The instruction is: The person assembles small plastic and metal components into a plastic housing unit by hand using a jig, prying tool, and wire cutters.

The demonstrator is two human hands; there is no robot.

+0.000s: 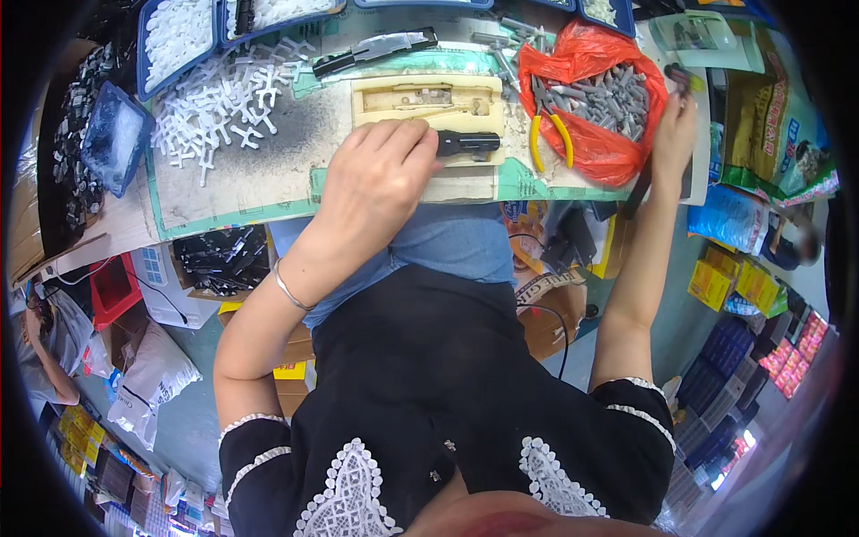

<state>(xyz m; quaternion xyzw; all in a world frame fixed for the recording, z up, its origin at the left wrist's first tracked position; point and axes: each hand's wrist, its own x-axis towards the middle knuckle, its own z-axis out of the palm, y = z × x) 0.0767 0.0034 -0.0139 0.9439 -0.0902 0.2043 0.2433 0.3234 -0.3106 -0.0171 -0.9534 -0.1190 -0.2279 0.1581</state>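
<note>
My left hand [380, 174] is closed round one end of a black plastic part [470, 143], which lies in the lower part of a cream-coloured moulded fixture [488, 89] on the bench. The fixture's upper recess shows without a part in it. At the bench's right side, my right hand [673, 134] has its fingers closed by a small dark tool or handle with a yellow-green and reddish end [687, 79]; its kind is unclear. Beside that hand is a red plastic bag [586, 166] with many grey cylindrical pieces [608, 98]. Yellow-handled pliers [550, 139] rest against the bag.
White branched plastic pieces [224, 107] are heaped at the left, below blue trays [179, 45] of small white parts. A black elongated assembly [376, 52] lies behind the fixture. A blue bin [116, 139] stands by the left edge. Boxes of black parts [224, 259] sit under the bench.
</note>
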